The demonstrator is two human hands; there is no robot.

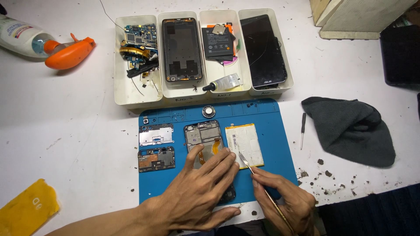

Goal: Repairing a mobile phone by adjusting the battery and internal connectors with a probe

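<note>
Head view: opened phone [209, 146] is lain at mat [166, 183] centre, pressed flat under the spread left hand [199, 185]. Metal spudger [262, 190] is pinched by the right hand [286, 201], tip at the 3 o'clock battery [245, 144]. 4 trays [127, 94] are ranged at 12 o'clock.

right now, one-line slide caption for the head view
Left hand steadies an opened phone on a blue mat while right hand holds tweezers.

A single head-worn view looks steeply down, from close above, at the blue repair mat [262, 183]. It faces forward toward the white sorting trays [131, 94] beyond the mat's far edge.
</note>
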